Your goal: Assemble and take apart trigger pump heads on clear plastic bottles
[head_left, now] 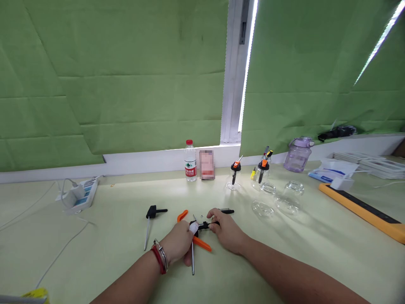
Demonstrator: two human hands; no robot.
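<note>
Orange-handled tool (202,244) is grasped by left hand (182,240), probably for steadiness | black part (204,226) is pinched by right hand (230,233) | spring (225,209) is laid near, perhaps for reach

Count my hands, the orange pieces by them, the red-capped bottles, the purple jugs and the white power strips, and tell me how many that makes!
Left hand and right hand: 2
Orange pieces by the hands: 2
Red-capped bottle: 1
Purple jug: 1
White power strip: 1
Total: 7
</note>
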